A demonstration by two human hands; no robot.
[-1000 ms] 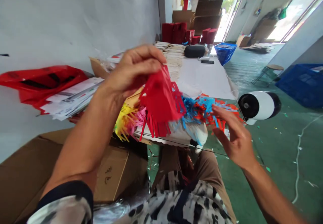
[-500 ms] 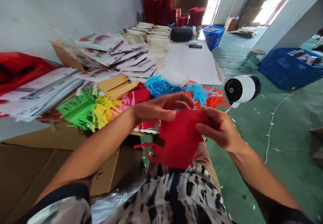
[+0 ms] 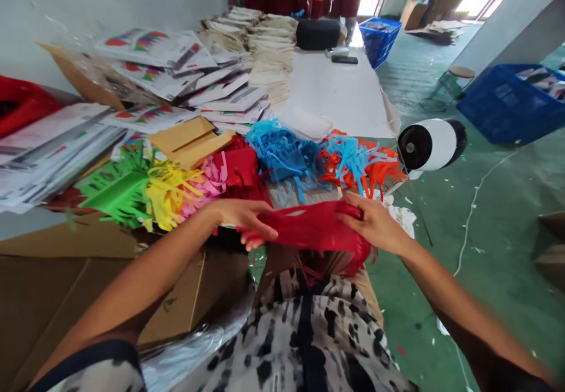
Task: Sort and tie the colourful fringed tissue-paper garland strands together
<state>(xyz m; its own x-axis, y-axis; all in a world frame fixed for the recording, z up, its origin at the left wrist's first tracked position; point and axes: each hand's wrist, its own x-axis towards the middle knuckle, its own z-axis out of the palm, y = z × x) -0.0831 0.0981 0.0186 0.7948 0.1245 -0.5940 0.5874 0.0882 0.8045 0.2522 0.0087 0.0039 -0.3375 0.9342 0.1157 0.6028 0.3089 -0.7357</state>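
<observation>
Both hands hold a red fringed paper piece (image 3: 315, 230) low over my lap, just in front of the table edge. My left hand (image 3: 245, 218) pinches its left end and my right hand (image 3: 373, 224) grips its right end, so the piece lies stretched almost flat between them. Its cut strips hang down on the right side. Just behind it on the table lie piles of fringed paper: green (image 3: 117, 189), yellow (image 3: 172, 189), pink (image 3: 209, 180), red (image 3: 241, 168), blue (image 3: 280, 150) and orange mixed with blue (image 3: 362, 162).
Printed sheets and brown envelopes (image 3: 189, 142) cover the table's left side, with a white sheet (image 3: 339, 95) further back. A small white fan (image 3: 430, 145) sits at the table's right corner. A cardboard box (image 3: 66, 286) stands at my left. Blue crates (image 3: 507, 100) and a stool (image 3: 450, 83) stand on the green floor.
The red paper came down from a raised left hand to my lap. My right hand took hold of it, and both hands have now pulled it out flat.
</observation>
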